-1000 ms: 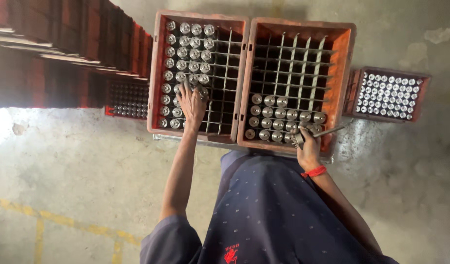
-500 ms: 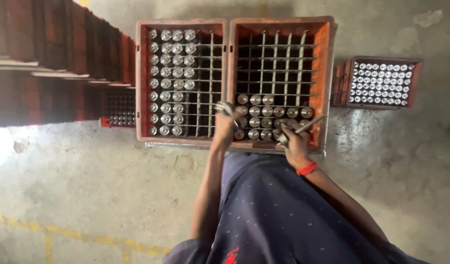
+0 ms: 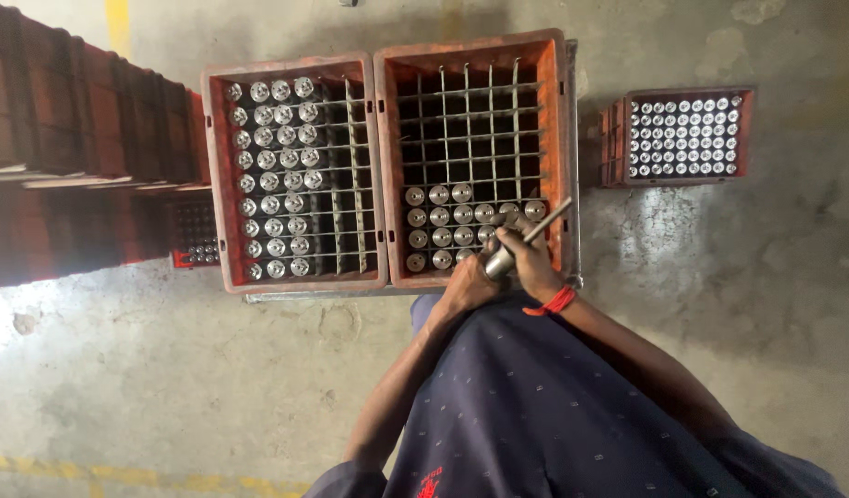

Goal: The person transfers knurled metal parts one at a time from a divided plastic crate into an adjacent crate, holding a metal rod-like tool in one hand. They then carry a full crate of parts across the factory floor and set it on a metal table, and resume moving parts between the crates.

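Observation:
Two red crates with grid dividers stand side by side on the concrete floor. The left crate (image 3: 216,184) holds several rows of shiny metal cylinders (image 3: 275,175). In the right crate (image 3: 562,138), cylinders (image 3: 440,217) fill only the near rows. My left hand (image 3: 463,290) is at the right crate's near edge, closed around a metal cylinder (image 3: 499,263). Touching it, my right hand (image 3: 533,266), with a red band on the wrist, grips a thin metal rod (image 3: 553,216) that points up and to the right over the crate.
A smaller red crate (image 3: 616,138) full of metal cylinders sits on the floor to the right. Tall stacks of red crates (image 3: 74,148) stand at the left, with another partly filled crate (image 3: 195,232) beneath them. A yellow floor line (image 3: 120,476) runs along the bottom left.
My left hand moved from the left crate across to the right crate's near rows, carrying a cylinder. It now meets my right hand, which kept hold of the rod.

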